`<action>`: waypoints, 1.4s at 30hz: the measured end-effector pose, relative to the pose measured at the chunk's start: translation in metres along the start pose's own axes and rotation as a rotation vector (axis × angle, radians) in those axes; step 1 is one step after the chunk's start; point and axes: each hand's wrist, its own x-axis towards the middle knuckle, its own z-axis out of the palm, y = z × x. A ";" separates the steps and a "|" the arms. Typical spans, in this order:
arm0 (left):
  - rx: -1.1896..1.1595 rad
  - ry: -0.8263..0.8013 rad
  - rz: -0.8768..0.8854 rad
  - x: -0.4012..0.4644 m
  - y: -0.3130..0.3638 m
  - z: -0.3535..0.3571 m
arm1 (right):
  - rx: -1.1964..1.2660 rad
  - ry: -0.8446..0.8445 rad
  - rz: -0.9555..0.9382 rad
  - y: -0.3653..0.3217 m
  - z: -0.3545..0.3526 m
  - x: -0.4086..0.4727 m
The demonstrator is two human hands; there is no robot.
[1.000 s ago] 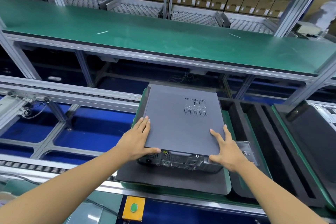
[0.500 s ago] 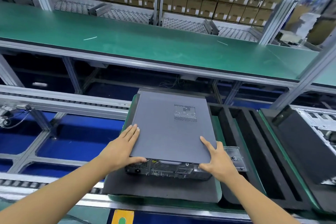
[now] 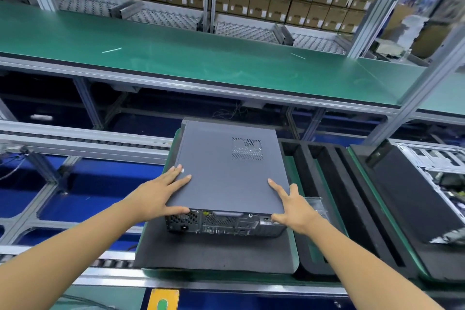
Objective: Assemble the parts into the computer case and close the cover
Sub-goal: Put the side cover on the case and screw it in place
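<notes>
A long green workbench point(image 3: 201, 68) spans the upper half of the frame, and below it, at centre, the computer case point(image 3: 226, 224) lies flat on a dark foam pad point(image 3: 214, 251) with its grey cover point(image 3: 226, 173) on top. The left hand point(image 3: 161, 194) presses straight, spread fingers on the cover's near-left corner, thumb along its front edge. The right hand point(image 3: 294, 209) does likewise at the near-right corner, though its thumb seems to hook the rear panel.
</notes>
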 end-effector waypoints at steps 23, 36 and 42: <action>0.013 0.062 0.088 0.042 0.088 -0.022 | 0.636 0.490 0.493 0.051 0.056 -0.067; 0.161 0.025 0.288 0.204 0.321 0.015 | 0.159 0.121 0.391 0.168 0.036 -0.038; 0.021 -0.265 0.031 0.265 0.365 0.062 | 0.124 0.083 0.309 0.212 0.035 -0.022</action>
